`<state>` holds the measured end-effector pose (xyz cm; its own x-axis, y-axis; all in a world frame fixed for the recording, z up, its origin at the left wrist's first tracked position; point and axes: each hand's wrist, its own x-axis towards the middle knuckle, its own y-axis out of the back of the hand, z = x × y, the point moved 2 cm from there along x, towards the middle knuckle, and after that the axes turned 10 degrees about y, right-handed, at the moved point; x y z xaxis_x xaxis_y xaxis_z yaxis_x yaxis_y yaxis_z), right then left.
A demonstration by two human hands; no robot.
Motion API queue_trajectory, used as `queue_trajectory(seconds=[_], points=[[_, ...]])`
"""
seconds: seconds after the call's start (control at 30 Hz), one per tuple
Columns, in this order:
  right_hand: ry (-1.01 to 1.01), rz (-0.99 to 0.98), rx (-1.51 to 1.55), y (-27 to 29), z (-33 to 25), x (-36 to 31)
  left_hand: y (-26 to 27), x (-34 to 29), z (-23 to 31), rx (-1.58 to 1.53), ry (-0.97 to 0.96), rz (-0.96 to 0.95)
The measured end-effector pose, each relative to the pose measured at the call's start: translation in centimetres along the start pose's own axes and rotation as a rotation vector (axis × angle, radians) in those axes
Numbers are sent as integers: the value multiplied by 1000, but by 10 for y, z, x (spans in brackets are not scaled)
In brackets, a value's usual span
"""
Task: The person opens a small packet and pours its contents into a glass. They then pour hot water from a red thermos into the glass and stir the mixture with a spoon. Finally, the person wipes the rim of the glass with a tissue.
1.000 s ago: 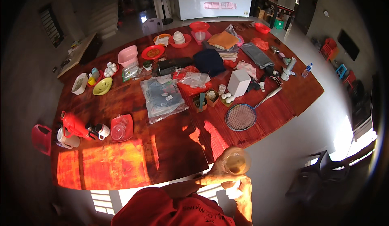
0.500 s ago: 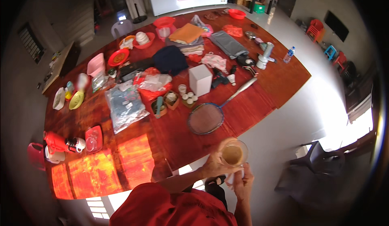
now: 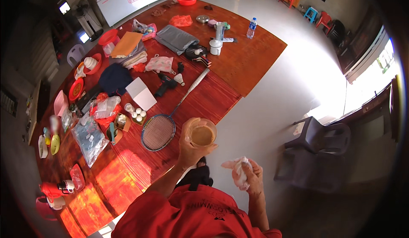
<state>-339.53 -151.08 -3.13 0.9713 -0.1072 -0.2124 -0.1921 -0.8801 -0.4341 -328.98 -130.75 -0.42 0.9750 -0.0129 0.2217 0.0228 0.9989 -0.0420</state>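
Note:
A clear glass [image 3: 202, 135] of light brown liquid is in my left hand [image 3: 188, 152], the fingers curled round its side. It is held up in front of the table's near edge, mouth upward. To the right and lower, away from the glass, my right hand [image 3: 255, 179] is closed on a crumpled white tissue [image 3: 241, 173], one loose end of which sticks out leftward. Nearest to the glass on the table lies a badminton racket [image 3: 158, 132], its handle pointing away to the upper right.
The red-brown wooden table [image 3: 208, 93] holds a white box [image 3: 141, 94], white balls [image 3: 138, 114], a shuttlecock [image 3: 179, 80], a water bottle [image 3: 252, 28], folded cloths [image 3: 130, 52] and a red thermos [image 3: 54, 189]. A dark plastic chair [image 3: 317, 135] stands on the floor at right.
My hands have separated: the right, earlier just under the glass with the tissue, is now lower and to the right. The glass has moved left and up in view. The view has turned right.

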Motion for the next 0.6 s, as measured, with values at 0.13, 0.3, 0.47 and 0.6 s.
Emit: queue_trajectory(seconds=[0.13, 0.3, 0.47, 0.6], points=[[83, 85, -24, 35, -30, 50, -47, 55, -11, -33, 7, -70], [49, 196, -66, 85, -51, 109, -107, 135, -35, -60, 41, -173], [42, 365, 6, 121, -75, 157, -176, 205, -68, -96, 61, -305], [15, 504, 199, 183, -76, 194, -242, 255, -95, -106, 43, -361]])
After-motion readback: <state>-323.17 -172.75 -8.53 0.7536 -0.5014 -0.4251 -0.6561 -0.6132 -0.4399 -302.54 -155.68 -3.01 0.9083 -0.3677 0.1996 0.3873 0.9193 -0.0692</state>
